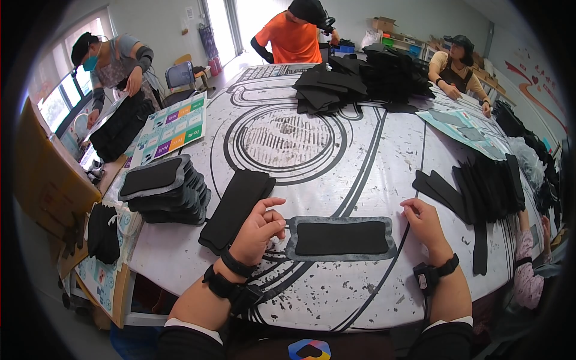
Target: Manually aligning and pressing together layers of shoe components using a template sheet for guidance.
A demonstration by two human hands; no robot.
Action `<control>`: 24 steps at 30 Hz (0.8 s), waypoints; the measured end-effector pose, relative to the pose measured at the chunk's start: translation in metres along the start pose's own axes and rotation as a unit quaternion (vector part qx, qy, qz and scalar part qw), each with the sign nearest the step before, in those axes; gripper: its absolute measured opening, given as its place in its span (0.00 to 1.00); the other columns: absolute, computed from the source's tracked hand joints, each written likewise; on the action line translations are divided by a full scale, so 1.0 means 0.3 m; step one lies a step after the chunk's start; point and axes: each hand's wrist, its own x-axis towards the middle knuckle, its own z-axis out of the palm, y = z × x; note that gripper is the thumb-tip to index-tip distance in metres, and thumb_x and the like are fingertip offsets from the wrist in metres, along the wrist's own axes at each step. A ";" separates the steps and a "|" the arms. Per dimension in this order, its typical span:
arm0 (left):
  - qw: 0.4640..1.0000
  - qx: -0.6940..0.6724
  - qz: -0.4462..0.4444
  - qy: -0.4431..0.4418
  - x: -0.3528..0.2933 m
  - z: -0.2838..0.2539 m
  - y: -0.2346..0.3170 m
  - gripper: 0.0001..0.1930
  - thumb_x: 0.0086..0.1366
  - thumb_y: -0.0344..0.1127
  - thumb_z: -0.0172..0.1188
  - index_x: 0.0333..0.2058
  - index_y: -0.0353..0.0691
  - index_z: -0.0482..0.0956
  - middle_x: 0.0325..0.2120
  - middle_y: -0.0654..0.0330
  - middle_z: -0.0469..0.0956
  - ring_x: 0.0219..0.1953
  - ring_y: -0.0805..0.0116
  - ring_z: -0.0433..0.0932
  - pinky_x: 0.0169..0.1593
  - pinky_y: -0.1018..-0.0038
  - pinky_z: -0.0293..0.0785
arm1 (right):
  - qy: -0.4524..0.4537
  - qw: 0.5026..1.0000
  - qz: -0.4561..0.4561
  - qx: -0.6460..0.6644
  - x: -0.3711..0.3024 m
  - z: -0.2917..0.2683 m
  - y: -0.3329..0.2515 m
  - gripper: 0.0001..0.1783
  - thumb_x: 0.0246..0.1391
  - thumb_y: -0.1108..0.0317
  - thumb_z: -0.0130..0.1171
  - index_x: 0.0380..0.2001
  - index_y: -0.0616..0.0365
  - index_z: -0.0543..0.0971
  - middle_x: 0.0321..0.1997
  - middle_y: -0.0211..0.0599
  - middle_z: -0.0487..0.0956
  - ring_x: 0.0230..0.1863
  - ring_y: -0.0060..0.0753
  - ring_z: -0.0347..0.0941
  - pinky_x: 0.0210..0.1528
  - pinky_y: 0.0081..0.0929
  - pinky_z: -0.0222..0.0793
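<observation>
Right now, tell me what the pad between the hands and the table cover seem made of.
Pad: matte black foam or felt on a grey backing, probably; soft, dull, no shine. Table cover: glossy printed plastic sheet, seemingly; it reflects light, and its black print is scuffed.

Bright daylight, round fisheye picture

The room is lit brightly by daylight from the windows point(60, 99) far up and left of the left hand point(258, 231). Soft shadows are seen just under both hands on the white table point(336, 168). Straight lines are bent near the rim, and the corners are left black. Far things beyond the right hand point(425, 223) are shown a little blurry.
</observation>
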 end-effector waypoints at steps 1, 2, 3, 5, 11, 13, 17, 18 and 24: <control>1.000 -0.002 0.001 0.000 0.000 -0.001 -0.001 0.22 0.58 0.26 0.51 0.52 0.34 0.61 0.25 0.63 0.68 0.27 0.74 0.69 0.34 0.80 0.67 | -0.001 1.000 0.001 -0.003 0.000 0.000 -0.001 0.09 0.55 0.72 0.50 0.35 0.64 0.77 0.26 0.33 0.78 0.29 0.20 0.74 0.34 0.18 0.67; 1.000 -0.002 0.001 0.000 0.001 -0.002 -0.001 0.22 0.58 0.26 0.51 0.52 0.34 0.61 0.25 0.63 0.68 0.27 0.74 0.69 0.34 0.80 0.67 | -0.001 1.000 0.001 -0.003 0.000 0.000 -0.002 0.09 0.55 0.72 0.50 0.35 0.64 0.77 0.26 0.33 0.78 0.29 0.20 0.74 0.34 0.18 0.67; 1.000 0.001 -0.001 0.002 0.001 -0.003 -0.001 0.22 0.58 0.26 0.51 0.52 0.34 0.61 0.25 0.63 0.68 0.27 0.74 0.69 0.34 0.80 0.67 | -0.003 1.000 0.001 -0.004 0.000 0.000 -0.003 0.09 0.55 0.72 0.50 0.36 0.64 0.77 0.26 0.33 0.78 0.29 0.20 0.74 0.34 0.18 0.67; 1.000 0.004 -0.004 0.004 0.001 -0.004 -0.001 0.22 0.57 0.26 0.51 0.52 0.34 0.61 0.25 0.63 0.68 0.27 0.74 0.69 0.35 0.80 0.67 | -0.005 1.000 0.001 -0.005 0.001 0.000 -0.004 0.09 0.55 0.72 0.50 0.36 0.64 0.77 0.26 0.33 0.78 0.30 0.20 0.74 0.34 0.18 0.67; 1.000 0.001 0.004 -0.001 0.001 0.001 0.002 0.22 0.57 0.26 0.51 0.52 0.34 0.61 0.25 0.63 0.68 0.27 0.74 0.69 0.36 0.80 0.67 | -0.004 1.000 -0.005 -0.018 0.003 -0.002 0.004 0.09 0.55 0.72 0.50 0.36 0.64 0.77 0.26 0.33 0.78 0.30 0.20 0.74 0.34 0.17 0.67; 1.000 0.004 0.003 -0.003 0.002 -0.004 0.000 0.22 0.57 0.25 0.51 0.52 0.33 0.61 0.25 0.63 0.68 0.27 0.74 0.69 0.36 0.79 0.67 | 0.000 1.000 -0.003 -0.002 0.002 -0.001 0.003 0.09 0.54 0.72 0.51 0.36 0.65 0.77 0.26 0.37 0.78 0.29 0.23 0.75 0.35 0.19 0.69; 1.000 -0.005 0.008 -0.005 0.001 -0.001 -0.002 0.22 0.57 0.25 0.51 0.51 0.33 0.61 0.25 0.62 0.68 0.28 0.74 0.69 0.36 0.78 0.68 | 0.001 1.000 -0.002 -0.006 0.000 -0.001 0.000 0.09 0.54 0.72 0.51 0.36 0.64 0.77 0.25 0.37 0.78 0.29 0.23 0.75 0.35 0.19 0.69; 1.000 -0.005 0.009 -0.006 0.001 -0.001 -0.003 0.22 0.57 0.25 0.51 0.51 0.33 0.61 0.25 0.62 0.68 0.27 0.74 0.69 0.36 0.78 0.68 | 0.002 1.000 -0.001 -0.009 0.000 0.000 0.000 0.09 0.54 0.72 0.51 0.36 0.64 0.77 0.25 0.37 0.78 0.29 0.23 0.75 0.35 0.20 0.70; 1.000 -0.008 0.010 -0.006 0.001 -0.005 -0.006 0.21 0.57 0.24 0.51 0.51 0.34 0.61 0.25 0.62 0.68 0.27 0.74 0.69 0.36 0.77 0.69 | 0.002 1.000 -0.004 -0.016 0.001 0.003 -0.002 0.09 0.54 0.72 0.51 0.36 0.64 0.77 0.25 0.38 0.78 0.28 0.23 0.75 0.35 0.20 0.69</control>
